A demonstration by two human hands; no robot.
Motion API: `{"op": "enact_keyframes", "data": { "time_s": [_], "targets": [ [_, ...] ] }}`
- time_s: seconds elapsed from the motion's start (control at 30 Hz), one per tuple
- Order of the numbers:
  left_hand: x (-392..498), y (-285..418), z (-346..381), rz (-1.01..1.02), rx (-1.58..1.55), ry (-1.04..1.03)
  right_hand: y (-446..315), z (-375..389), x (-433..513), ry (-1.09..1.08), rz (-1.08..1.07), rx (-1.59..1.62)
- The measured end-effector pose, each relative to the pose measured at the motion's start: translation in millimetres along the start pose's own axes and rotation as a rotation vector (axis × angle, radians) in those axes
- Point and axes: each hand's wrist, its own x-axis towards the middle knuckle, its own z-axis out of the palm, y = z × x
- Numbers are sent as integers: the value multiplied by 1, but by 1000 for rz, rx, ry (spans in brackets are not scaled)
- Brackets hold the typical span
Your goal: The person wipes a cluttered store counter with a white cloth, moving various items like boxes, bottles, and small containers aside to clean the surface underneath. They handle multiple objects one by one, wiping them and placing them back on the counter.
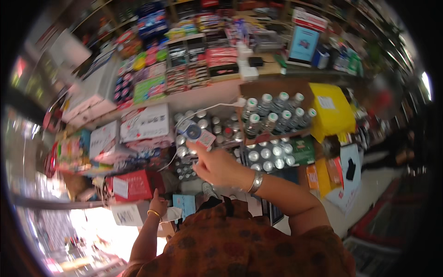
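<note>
My right hand (216, 166), with a silver bracelet at the wrist, reaches forward in the middle of the view. Its fingers meet the near edge of a small blue and white device with a round dark disc (191, 131) and a red-bordered printed code card (206, 138); blur hides whether they grip it. A white cable runs from beside this device. Cans (181, 151) stand beneath and around it. My left hand (158, 204), with a gold bangle, is lower left at the side of a red box (133, 185). Whether its fingers hold anything is unclear.
Capped clear bottles (254, 124) fill a cardboard box at right, above packed cans (265, 154). A yellow bag (332, 110) stands beside them. White cartons (145, 123) are stacked left. Beyond is a counter with small packets (176, 78) and a display stand (304, 45).
</note>
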Motion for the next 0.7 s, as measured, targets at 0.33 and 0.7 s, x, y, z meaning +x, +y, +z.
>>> {"op": "enact_keyframes", "data": {
  "time_s": [0.33, 0.7],
  "targets": [
    [76, 244, -22, 610, -965, -38, 68, 110, -20, 336, 331, 682],
    [100, 133, -54, 212, -964, 131, 108, 45, -104, 723, 598, 848]
  ]
}}
